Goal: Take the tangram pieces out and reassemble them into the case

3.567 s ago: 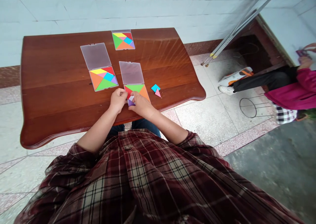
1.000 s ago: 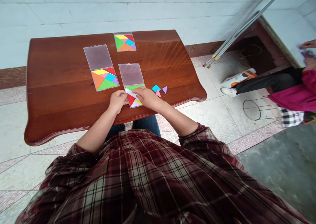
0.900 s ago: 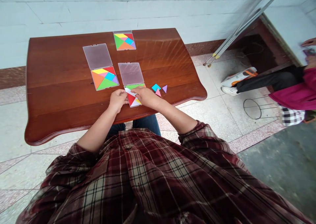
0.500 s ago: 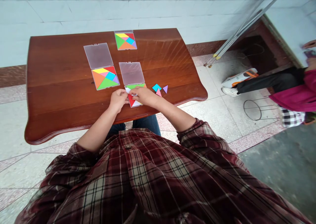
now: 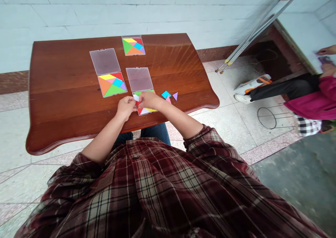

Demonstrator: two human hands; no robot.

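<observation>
An open clear tangram case [image 5: 139,79] lies near the table's front edge, its lid folded back. Green, orange, yellow and red pieces show in its tray, with a pale bare patch at the left. My left hand [image 5: 126,108] is closed at the tray's left edge, fingers curled against it. Reaching over the tray, my right hand [image 5: 149,101] has its fingers bent together onto the red tangram piece [image 5: 138,105] and hides part of the tray. Just right of that hand lie a blue square piece [image 5: 166,94], a pink triangle [image 5: 168,99] and a purple triangle [image 5: 175,96].
Two filled tangram sets lie farther off: one open set [image 5: 112,85] at left, another [image 5: 133,46] at the back. The brown wooden table [image 5: 65,87] stands by a tiled wall. Crutches [image 5: 246,42] lean at right, near a seated person [image 5: 304,94] and a wire-frame stool [image 5: 267,118].
My right hand has shifted slightly left and its fingers have curled more over the tray, showing more of the yellow piece. My left hand stays at the tray's edge. The camera view moved slightly.
</observation>
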